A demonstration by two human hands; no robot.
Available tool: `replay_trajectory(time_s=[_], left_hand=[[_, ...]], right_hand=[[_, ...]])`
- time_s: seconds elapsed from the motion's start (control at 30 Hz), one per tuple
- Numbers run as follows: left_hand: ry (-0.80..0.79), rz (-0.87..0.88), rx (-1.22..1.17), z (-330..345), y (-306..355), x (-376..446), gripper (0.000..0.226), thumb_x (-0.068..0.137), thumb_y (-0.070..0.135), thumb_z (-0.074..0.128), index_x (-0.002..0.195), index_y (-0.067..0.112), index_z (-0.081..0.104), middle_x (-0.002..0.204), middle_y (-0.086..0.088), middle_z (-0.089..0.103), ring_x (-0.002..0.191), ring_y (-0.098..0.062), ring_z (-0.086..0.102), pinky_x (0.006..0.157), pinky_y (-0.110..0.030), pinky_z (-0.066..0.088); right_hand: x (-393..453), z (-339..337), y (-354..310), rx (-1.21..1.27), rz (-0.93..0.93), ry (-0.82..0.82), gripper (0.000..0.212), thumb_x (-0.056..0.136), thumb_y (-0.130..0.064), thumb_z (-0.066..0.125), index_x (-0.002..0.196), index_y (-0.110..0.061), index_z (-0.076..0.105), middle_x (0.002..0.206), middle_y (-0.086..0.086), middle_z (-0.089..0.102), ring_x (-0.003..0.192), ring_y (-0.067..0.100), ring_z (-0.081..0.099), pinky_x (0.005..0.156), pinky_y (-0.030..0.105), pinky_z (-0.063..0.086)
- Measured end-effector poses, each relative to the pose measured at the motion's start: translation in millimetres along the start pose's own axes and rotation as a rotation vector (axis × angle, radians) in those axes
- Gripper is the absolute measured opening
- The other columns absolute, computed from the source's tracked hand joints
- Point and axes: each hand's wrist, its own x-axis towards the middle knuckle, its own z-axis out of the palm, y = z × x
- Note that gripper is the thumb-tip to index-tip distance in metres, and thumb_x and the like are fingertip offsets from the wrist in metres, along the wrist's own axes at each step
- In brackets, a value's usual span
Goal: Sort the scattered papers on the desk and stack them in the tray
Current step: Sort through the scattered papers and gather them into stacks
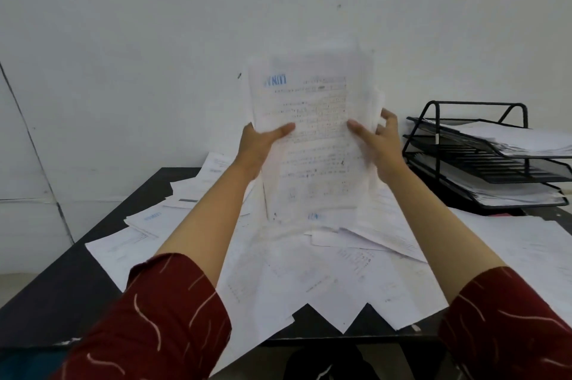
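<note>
A bundle of printed sheets [312, 138] is held upright above the counter [77, 283]. It is gripped at its left edge by the left hand [263, 139], thumb laid across the front page, and at its right edge by the right hand [376, 139], thumb on the front and fingers curled behind. The bundle is blurred, and its edges appear uneven, with some sheets standing out at the right.

The step in hand is judged to be squaring the bundle. This would be done well if the grip were kept loose, the lower edge tapped on the counter until the sheets fall level, and the bundle then turned and tapped on a long edge.

Many loose papers [278, 271] are spread over the counter beneath and around the arms. The black wire letter tray [483, 163], with three tiers already holding paper, stands at the far right of the counter, well apart from the bundle.

A blue heading is seen at the top of the front page, and another near its foot, but neither can be read; the body text is too blurred.
</note>
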Motion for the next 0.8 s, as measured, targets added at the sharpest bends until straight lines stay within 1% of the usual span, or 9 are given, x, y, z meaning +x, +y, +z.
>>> replay_trajectory(time_s=[0.13, 0.2, 0.27, 0.37, 0.43, 0.53, 0.63, 0.7, 0.8], left_hand=[[-0.016, 0.046, 0.068, 3.4, 9.0, -3.8, 0.047, 0.061, 0.034, 0.088, 0.103, 0.026, 0.068, 0.095, 0.011, 0.074, 0.090, -0.006, 0.070, 0.070, -0.021, 0.057], [-0.013, 0.056, 0.080, 3.3, 3.9, -7.3, 0.056, 0.062, 0.033, 0.087, 0.112, 0.020, 0.065, 0.103, 0.003, 0.072, 0.096, -0.014, 0.069, 0.076, -0.027, 0.058], [-0.001, 0.079, 0.062, 4.9, 2.1, -9.8, 0.061, 0.062, 0.030, 0.087, 0.115, 0.012, 0.062, 0.103, -0.003, 0.071, 0.093, -0.018, 0.069, 0.070, -0.026, 0.058], [0.015, 0.132, 0.047, 8.3, 11.5, -6.0, 0.048, 0.063, 0.026, 0.087, 0.103, 0.020, 0.061, 0.096, -0.002, 0.071, 0.083, -0.015, 0.071, 0.063, -0.024, 0.056], [0.026, 0.152, 0.025, 8.3, 20.0, -0.1, 0.047, 0.063, 0.028, 0.088, 0.101, 0.022, 0.061, 0.095, 0.000, 0.072, 0.082, -0.014, 0.072, 0.064, -0.025, 0.057], [0.079, 0.138, 0.065, 2.1, 21.8, 6.5, 0.067, 0.060, 0.036, 0.088, 0.116, 0.018, 0.055, 0.107, -0.001, 0.067, 0.091, -0.015, 0.069, 0.069, -0.028, 0.059], [0.103, 0.038, 0.104, -9.1, -2.9, 1.1, 0.078, 0.061, 0.037, 0.088, 0.125, 0.012, 0.049, 0.114, -0.006, 0.065, 0.096, -0.020, 0.068, 0.077, -0.037, 0.060], [0.111, -0.022, 0.077, -13.5, -24.3, -7.6, 0.072, 0.067, 0.034, 0.084, 0.125, 0.011, 0.049, 0.115, -0.007, 0.065, 0.099, -0.024, 0.068, 0.080, -0.039, 0.059], [0.138, 0.009, 0.065, -9.6, -32.3, -9.6, 0.052, 0.078, 0.034, 0.076, 0.121, 0.013, 0.055, 0.112, -0.005, 0.067, 0.101, -0.024, 0.066, 0.078, -0.034, 0.058]], right_hand=[[-4.1, -7.2, -5.8, -0.081, 0.029, -0.086, 0.071, 0.077, -0.035, 0.079, 0.130, -0.020, 0.034, 0.124, 0.004, 0.058, 0.107, 0.019, 0.063, 0.079, 0.031, 0.057], [-10.9, -8.4, 5.7, -0.172, 0.068, -0.136, 0.069, 0.084, -0.023, 0.073, 0.135, -0.018, 0.027, 0.124, 0.002, 0.052, 0.111, 0.019, 0.056, 0.074, 0.024, 0.051], [-14.7, -7.8, 16.4, -0.203, 0.066, -0.168, 0.067, 0.087, -0.007, 0.063, 0.136, -0.016, 0.018, 0.121, 0.001, 0.048, 0.111, 0.018, 0.052, 0.071, 0.018, 0.047], [-13.7, -2.6, 18.5, -0.171, 0.004, -0.141, 0.062, 0.088, 0.003, 0.053, 0.134, -0.015, 0.017, 0.116, -0.003, 0.050, 0.105, 0.008, 0.054, 0.069, 0.015, 0.051], [-10.2, -0.5, 14.1, -0.112, -0.011, -0.096, 0.056, 0.088, 0.001, 0.054, 0.130, -0.020, 0.022, 0.114, -0.002, 0.055, 0.101, 0.006, 0.058, 0.069, 0.017, 0.053], [-4.5, -3.7, 12.8, -0.120, 0.046, -0.034, 0.061, 0.086, -0.007, 0.061, 0.133, -0.025, 0.026, 0.114, 0.002, 0.056, 0.100, 0.009, 0.057, 0.072, 0.019, 0.046], [-8.9, -5.6, 23.1, -0.211, 0.230, -0.147, 0.057, 0.087, -0.009, 0.060, 0.137, -0.017, 0.033, 0.123, 0.007, 0.056, 0.107, 0.020, 0.055, 0.077, 0.025, 0.041], [-14.7, -3.1, 34.1, -0.312, 0.214, -0.225, 0.044, 0.091, -0.007, 0.056, 0.133, -0.011, 0.044, 0.127, 0.006, 0.057, 0.111, 0.022, 0.055, 0.079, 0.024, 0.045], [-19.3, 3.9, 36.6, -0.319, 0.076, -0.182, 0.036, 0.097, -0.010, 0.049, 0.133, -0.010, 0.047, 0.130, 0.005, 0.056, 0.117, 0.023, 0.056, 0.096, 0.038, 0.049]])
